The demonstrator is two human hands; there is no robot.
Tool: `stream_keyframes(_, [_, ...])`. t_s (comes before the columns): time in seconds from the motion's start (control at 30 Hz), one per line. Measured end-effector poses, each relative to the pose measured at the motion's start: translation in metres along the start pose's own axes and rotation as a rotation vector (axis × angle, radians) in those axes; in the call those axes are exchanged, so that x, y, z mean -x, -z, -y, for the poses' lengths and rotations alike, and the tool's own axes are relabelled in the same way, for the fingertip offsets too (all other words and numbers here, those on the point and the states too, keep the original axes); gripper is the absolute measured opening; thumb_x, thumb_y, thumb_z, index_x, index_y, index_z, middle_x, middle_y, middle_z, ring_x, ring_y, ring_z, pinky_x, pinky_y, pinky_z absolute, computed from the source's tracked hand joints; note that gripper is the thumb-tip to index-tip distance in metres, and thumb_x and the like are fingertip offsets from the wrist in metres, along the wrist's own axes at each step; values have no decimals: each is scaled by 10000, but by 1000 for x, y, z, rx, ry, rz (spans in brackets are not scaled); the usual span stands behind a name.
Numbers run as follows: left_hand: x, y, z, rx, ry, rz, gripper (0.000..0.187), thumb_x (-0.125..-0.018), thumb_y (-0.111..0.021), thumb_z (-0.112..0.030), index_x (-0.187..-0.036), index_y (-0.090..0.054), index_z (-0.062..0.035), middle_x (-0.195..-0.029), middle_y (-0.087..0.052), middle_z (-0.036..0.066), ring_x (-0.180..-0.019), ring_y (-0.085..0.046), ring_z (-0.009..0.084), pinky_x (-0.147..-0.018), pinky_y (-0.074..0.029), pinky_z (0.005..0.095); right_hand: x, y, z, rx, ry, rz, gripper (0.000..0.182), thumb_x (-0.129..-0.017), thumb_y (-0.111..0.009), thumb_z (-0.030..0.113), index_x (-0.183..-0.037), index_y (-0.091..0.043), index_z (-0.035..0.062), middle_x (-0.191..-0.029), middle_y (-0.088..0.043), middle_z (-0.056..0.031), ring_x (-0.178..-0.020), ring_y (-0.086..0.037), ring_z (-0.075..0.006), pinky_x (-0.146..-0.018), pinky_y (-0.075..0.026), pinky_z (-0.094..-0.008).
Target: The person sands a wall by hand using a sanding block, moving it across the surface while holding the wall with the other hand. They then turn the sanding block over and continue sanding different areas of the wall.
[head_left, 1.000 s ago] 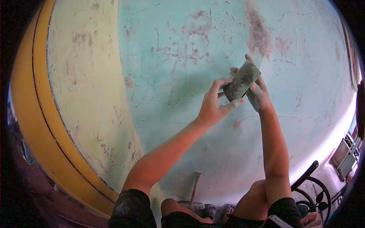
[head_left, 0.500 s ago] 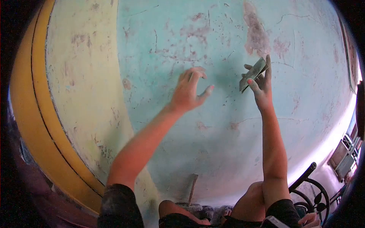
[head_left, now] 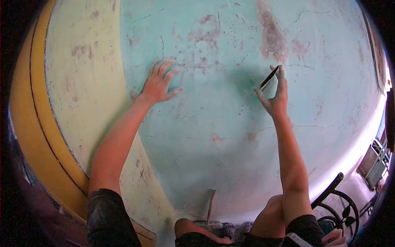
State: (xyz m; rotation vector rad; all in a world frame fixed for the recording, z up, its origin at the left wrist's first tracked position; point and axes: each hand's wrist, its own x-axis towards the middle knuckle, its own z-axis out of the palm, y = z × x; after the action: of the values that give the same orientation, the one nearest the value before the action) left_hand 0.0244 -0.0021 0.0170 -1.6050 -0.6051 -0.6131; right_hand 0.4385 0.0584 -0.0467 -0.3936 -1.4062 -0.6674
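My right hand (head_left: 276,101) grips a folded sheet of sandpaper (head_left: 269,78) between thumb and fingers. The sheet is seen nearly edge-on, with a dark face and a pale edge, just in front of the wall. Pale dust coats the fingertips. My left hand (head_left: 158,84) is open, fingers spread, close to or resting on the turquoise wall (head_left: 197,111); contact is hard to tell. Around both hands the wall shows scuffs and thin cracks, and a bare grey-brown patch (head_left: 273,37) lies above my right hand.
A cream strip (head_left: 82,74) and a yellow frame (head_left: 29,107) run down the left side. Low against the wall leans a thin stick (head_left: 210,205). A black metal chair (head_left: 343,206) with leaf-shaped ornament stands at lower right, near some fingers (head_left: 335,238) at the frame's edge.
My left hand has moved left along the wall, and its fingers have spread. My right hand has shifted slightly left and down, turning the sandpaper from face-on to edge-on.
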Motion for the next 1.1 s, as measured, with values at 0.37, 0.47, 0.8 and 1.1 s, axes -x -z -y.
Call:
stream_keyframes(0.37, [13, -2, -10, 9, 111, 13, 760, -834, -708, -523, -1419, -432, -123, -1459, -399, 153, -1387, -364, 364, -1175, -259, 588, 8, -15, 4, -139, 27, -63, 1227, -662, -902, 200, -1581, -100, 64, -1447, -526, -177, -1329, -471, -385, -1108, -395, -462])
stream_keyframes(0.47, [13, -3, -10, 21, 119, 6, 766, -830, -711, -529, -1419, -434, -126, -1464, -394, 149, -1387, -363, 366, -1176, -259, 586, 9, -18, 6, -203, -25, -66, 1255, -658, -910, 197, -1583, -72, 71, -1443, -519, -203, -1321, -497, -391, -1101, -408, -471])
stream_keyframes(0.8, [14, -4, -12, 22, 145, 21, 777, -812, -729, -522, -1423, -437, -141, -1466, -393, 138, -1397, -359, 361, -1181, -256, 584, 14, -29, 3, -276, 110, -38, 1208, -693, -900, 108, -1584, -85, 159, -1438, -482, -266, -1266, -555, -419, -995, -511, -483])
stream_keyframes(1.1, [15, -3, -14, 42, 144, 17, 777, -841, -704, -530, -1441, -408, -135, -1470, -385, 168, -1378, -376, 389, -1171, -252, 614, 9, -30, 9, -299, 191, -47, 1062, -681, -908, 96, -1507, -250, 203, -1394, -489, -273, -1187, -585, -422, -908, -560, -471])
